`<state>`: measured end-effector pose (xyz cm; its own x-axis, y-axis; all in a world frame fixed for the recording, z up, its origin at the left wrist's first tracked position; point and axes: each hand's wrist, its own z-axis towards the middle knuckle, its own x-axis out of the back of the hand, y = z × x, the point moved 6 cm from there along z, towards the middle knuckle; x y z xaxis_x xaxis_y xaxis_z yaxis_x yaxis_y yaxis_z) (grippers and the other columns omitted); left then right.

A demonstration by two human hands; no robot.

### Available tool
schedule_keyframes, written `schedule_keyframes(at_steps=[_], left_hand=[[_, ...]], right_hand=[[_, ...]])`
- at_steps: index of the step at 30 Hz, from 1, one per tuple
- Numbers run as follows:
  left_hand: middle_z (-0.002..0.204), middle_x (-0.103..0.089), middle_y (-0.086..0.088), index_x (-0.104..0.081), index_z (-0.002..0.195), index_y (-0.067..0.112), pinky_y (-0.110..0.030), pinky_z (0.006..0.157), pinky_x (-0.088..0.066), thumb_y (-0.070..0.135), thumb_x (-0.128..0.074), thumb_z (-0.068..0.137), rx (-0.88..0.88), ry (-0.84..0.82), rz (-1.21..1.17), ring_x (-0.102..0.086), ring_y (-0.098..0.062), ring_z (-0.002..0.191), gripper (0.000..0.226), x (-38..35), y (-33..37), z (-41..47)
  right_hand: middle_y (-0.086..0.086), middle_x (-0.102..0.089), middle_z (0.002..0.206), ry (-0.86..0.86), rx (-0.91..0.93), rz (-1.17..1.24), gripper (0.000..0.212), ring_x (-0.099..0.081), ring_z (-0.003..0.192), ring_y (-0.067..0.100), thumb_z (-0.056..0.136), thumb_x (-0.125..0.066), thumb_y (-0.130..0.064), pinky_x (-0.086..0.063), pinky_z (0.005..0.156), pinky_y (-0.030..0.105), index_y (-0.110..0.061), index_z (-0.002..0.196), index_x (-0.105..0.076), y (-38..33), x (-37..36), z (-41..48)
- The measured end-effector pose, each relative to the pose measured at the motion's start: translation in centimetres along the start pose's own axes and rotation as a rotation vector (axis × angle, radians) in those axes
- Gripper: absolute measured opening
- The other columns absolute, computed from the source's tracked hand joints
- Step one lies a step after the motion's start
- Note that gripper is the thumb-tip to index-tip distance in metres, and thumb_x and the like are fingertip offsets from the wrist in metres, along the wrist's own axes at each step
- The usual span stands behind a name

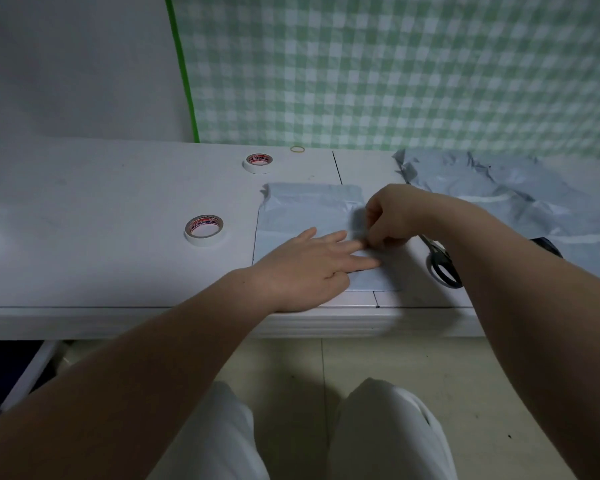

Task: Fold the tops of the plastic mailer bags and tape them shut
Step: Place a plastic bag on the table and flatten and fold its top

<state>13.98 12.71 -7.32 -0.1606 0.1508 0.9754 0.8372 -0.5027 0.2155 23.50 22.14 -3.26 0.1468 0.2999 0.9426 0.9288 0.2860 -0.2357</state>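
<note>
Mailer bag flat on surface, near front edge. Left hand flat, fingers straight, pressing bag down. Right hand curled, pinching bag's right end; whether tape strip is there, cannot tell. Judged: this bag mid-fold or mid-seal. Crumpled pile of bags at right probably left. Tape roll, scissors near.

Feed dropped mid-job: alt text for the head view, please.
Left hand presses flat on a grey mailer bag on the table while the right hand pinches the bag beside it. Two tape rolls lie left, scissors and more bags right.
</note>
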Motion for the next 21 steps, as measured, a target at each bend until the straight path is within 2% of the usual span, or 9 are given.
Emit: schedule_keyframes(at_steps=[5, 10, 13, 16, 21], left_hand=[[0.159, -0.008, 0.015, -0.022, 0.148, 0.040, -0.039, 0.118, 0.001, 0.016, -0.026, 0.098, 0.009, -0.016, 0.006, -0.004, -0.013, 0.147, 0.056, 0.2, 0.2, -0.1], [0.159, -0.006, 0.014, -0.021, 0.148, 0.042, -0.038, 0.118, 0.003, 0.017, -0.026, 0.097, 0.016, -0.023, -0.002, -0.003, -0.012, 0.147, 0.056, 0.1, 0.1, -0.1], [0.159, -0.006, 0.013, -0.021, 0.148, 0.042, -0.038, 0.118, 0.003, 0.017, -0.026, 0.097, 0.018, -0.022, -0.001, -0.003, -0.012, 0.147, 0.056, 0.1, 0.1, -0.1], [0.159, -0.005, 0.013, -0.021, 0.147, 0.043, -0.037, 0.118, 0.004, 0.017, -0.026, 0.098, 0.021, -0.024, -0.015, -0.002, -0.011, 0.147, 0.056, 0.1, 0.1, -0.1], [0.159, -0.005, 0.013, -0.022, 0.147, 0.043, -0.036, 0.118, 0.005, 0.018, -0.026, 0.098, 0.024, -0.026, -0.023, -0.001, -0.010, 0.147, 0.055, 0.0, 0.0, -0.2]], right_hand=[[0.008, -0.066, 0.067, 0.003, -0.031, 0.114, 0.015, -0.061, 0.065, 0.021, 0.067, -0.071, -0.005, -0.057, 0.080, 0.040, -0.010, 0.081, -0.073, 0.7, 0.0, 0.0], [0.015, -0.069, 0.077, 0.034, -0.048, 0.144, 0.016, -0.062, 0.072, 0.023, 0.066, -0.074, -0.008, -0.057, 0.083, 0.043, -0.004, 0.081, -0.072, 1.0, 0.2, -0.2], [0.014, -0.067, 0.074, 0.045, -0.036, 0.197, 0.010, -0.062, 0.071, 0.023, 0.067, -0.075, -0.006, -0.056, 0.083, 0.043, -0.005, 0.075, -0.069, 1.1, 0.1, -0.2], [0.014, -0.067, 0.075, 0.050, -0.034, 0.243, 0.010, -0.062, 0.067, 0.021, 0.069, -0.074, -0.002, -0.057, 0.080, 0.040, -0.008, 0.077, -0.070, 1.2, 0.0, -0.3], [0.010, -0.064, 0.068, 0.105, -0.032, 0.140, 0.015, -0.056, 0.062, 0.019, 0.070, -0.071, -0.008, -0.055, 0.077, 0.034, -0.007, 0.085, -0.075, 1.2, 0.3, -0.3]])
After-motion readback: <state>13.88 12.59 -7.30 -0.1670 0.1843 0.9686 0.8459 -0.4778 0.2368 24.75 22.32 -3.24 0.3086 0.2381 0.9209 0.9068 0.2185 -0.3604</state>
